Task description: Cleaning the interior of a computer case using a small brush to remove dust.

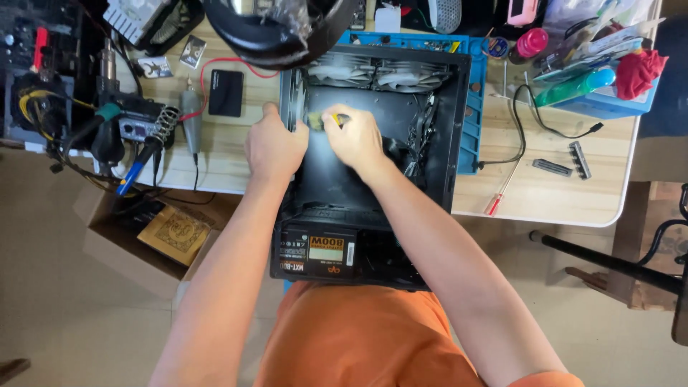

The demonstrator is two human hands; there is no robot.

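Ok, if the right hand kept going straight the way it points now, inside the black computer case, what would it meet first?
Probably the pale case fans along the far wall of the open black metal computer case. The right hand, gripping a small yellow-handled tool, points roughly that way; depth is hard to judge from above.

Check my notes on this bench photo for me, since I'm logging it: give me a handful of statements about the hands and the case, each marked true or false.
1. The left hand grips the left wall of the black computer case. True.
2. The right hand is outside the case. False: it is inside, its grip on a small yellowish tool.
3. Two fans sit at the case's far end. True.
4. The red-handled screwdriver is in the left hand. False: it lies on the wooden table, right of the case.
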